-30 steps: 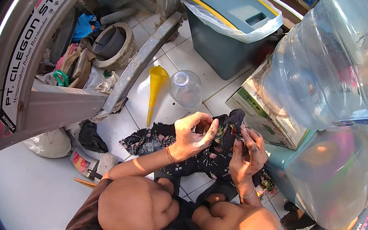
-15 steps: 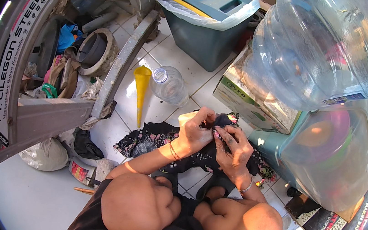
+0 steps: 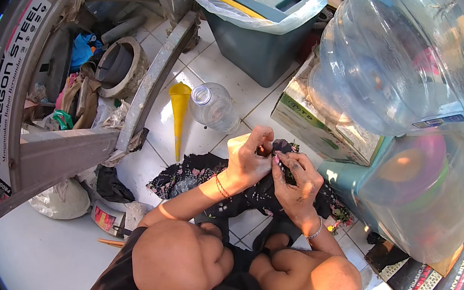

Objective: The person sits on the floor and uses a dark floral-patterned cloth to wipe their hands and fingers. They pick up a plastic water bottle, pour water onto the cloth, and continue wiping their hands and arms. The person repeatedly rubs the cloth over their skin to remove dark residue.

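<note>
A black cloth with a small pink and white floral print [image 3: 247, 208] spreads over the tiles in front of my feet and rises in folds between my hands. My left hand [image 3: 249, 157] is closed, thumb and fingers curled at a raised edge of it. Close beside, almost touching, my right hand [image 3: 299, 188] pinches another part of the cloth with thumb and forefinger. What lies between the fingertips is mostly hidden. A crumpled clear plastic piece [image 3: 185, 185] lies on the cloth's left part.
Beyond my hands stand a clear plastic bottle [image 3: 216, 108] and a yellow funnel [image 3: 177, 116]. A grey-green bin with a yellow-edged lid [image 3: 249, 48] is farther back. On the right are a cardboard box [image 3: 327, 127] and a large clear water jug [image 3: 403, 67]; a metal frame [image 3: 70, 142] is left.
Both hands stay together at the cloth and have shifted slightly. My right fingers have turned and opened out a little, showing more dark cloth under them. The whole view has moved a bit.
</note>
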A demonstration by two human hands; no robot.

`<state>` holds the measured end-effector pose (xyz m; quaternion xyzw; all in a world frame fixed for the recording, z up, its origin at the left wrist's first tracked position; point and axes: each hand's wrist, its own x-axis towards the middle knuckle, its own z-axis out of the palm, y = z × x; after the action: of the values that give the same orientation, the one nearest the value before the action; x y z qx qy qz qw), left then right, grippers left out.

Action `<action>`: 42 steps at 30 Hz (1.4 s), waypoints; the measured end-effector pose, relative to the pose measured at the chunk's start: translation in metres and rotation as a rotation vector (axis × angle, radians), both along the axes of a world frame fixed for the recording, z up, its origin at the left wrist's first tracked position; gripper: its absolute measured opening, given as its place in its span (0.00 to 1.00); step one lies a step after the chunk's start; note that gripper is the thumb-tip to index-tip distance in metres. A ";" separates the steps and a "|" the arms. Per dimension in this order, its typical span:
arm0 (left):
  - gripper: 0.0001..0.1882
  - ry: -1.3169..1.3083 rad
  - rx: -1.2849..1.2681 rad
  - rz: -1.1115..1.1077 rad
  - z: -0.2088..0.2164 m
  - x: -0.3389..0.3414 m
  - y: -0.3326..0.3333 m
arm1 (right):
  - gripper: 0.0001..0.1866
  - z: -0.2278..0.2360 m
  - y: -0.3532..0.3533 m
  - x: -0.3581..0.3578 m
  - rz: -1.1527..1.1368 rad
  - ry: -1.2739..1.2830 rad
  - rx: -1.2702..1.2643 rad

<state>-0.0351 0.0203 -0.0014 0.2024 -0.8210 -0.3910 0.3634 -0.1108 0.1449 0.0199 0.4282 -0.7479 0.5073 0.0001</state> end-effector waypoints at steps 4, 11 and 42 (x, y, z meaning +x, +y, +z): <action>0.25 0.009 0.145 0.021 0.008 0.003 0.008 | 0.06 0.005 -0.014 -0.027 -0.120 -0.332 0.046; 0.31 0.052 0.258 0.004 0.000 0.009 -0.003 | 0.08 0.018 0.000 -0.006 0.099 -0.440 -0.056; 0.35 0.161 0.039 -0.018 -0.014 0.006 -0.005 | 0.07 -0.004 0.005 0.014 0.085 -0.170 -0.015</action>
<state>-0.0292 0.0152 -0.0150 0.1700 -0.7830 -0.4253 0.4209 -0.0963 0.1498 0.0161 0.4150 -0.7225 0.5469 -0.0818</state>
